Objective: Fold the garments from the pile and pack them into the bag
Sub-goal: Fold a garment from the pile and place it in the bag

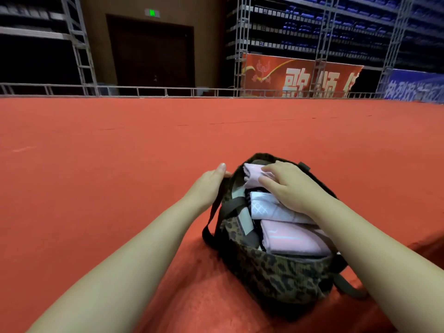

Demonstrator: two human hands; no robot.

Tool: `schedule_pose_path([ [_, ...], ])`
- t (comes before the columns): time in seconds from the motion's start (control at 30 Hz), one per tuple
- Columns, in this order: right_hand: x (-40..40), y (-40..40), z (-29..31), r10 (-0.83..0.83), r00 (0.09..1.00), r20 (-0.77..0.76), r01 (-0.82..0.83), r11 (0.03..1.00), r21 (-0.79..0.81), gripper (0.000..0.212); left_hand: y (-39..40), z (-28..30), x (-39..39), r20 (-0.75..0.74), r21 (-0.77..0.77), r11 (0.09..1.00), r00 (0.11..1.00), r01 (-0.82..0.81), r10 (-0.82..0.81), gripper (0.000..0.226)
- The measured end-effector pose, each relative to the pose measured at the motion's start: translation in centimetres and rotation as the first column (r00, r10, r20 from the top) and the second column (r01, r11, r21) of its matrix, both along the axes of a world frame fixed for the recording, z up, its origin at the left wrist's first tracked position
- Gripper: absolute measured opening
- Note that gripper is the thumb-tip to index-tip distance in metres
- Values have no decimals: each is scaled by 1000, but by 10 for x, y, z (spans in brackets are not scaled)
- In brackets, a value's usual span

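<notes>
Three folded garments are lying stacked inside a soft leopard-print bag (271, 267), which is sitting open-mouthed on a red felt-covered desk (120, 145). Nearest the wearer, a smooth pink garment (295, 239) is forming a flat rectangular bundle; beyond it, a white garment (271, 207) with a fine geometric print is resting; farthest, a pale pink garment (252, 175) is bunching into a crumpled roll. The right hand (290, 186) is pressing down with straight, spread fingers on the pale pink and white garments, its grip released. The left hand (211, 186) is grasping the bag's left rim, fingers curling over the edge. A dark webbing strap (230, 207) is looping across the bag's opening.
</notes>
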State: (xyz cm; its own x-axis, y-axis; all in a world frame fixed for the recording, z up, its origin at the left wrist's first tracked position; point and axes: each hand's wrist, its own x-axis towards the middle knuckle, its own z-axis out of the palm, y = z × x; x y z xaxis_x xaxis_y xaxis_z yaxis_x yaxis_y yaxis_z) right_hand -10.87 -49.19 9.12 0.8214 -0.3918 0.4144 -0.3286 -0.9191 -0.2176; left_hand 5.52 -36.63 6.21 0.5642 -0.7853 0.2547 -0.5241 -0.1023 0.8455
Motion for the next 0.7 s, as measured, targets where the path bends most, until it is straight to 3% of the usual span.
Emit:
schedule_pose_path([
  [0.1, -1, 32, 4, 0, 999, 51, -2, 999, 44, 44, 29, -6, -10, -9, 12, 1000, 1000, -6, 6, 51],
  [0.2, 11, 80, 6, 4, 991, 130, -31, 978, 205, 41, 69, -12, -11, 0, 18, 999, 999, -32, 32, 45],
  [0.33, 42, 138, 0, 104, 970, 218, -181, 909, 374, 33, 127, -11, -1, 70, 54, 994, 993, -98, 95, 31],
  [0.47, 72, 197, -22, 216, 945, 247, -322, 757, 569, 28, 196, -16, 16, 24, 39, 968, 969, -247, 246, 19],
  [0.63, 99, 283, -68, 308, 919, 245, -374, 489, 788, 27, 311, -41, 7, -88, 23, 865, 861, -501, 501, 14],
  [0.7, 106, 322, -82, 360, 899, 249, -388, 391, 835, 15, 352, -51, -5, -122, -3, 824, 818, -567, 562, 11],
])
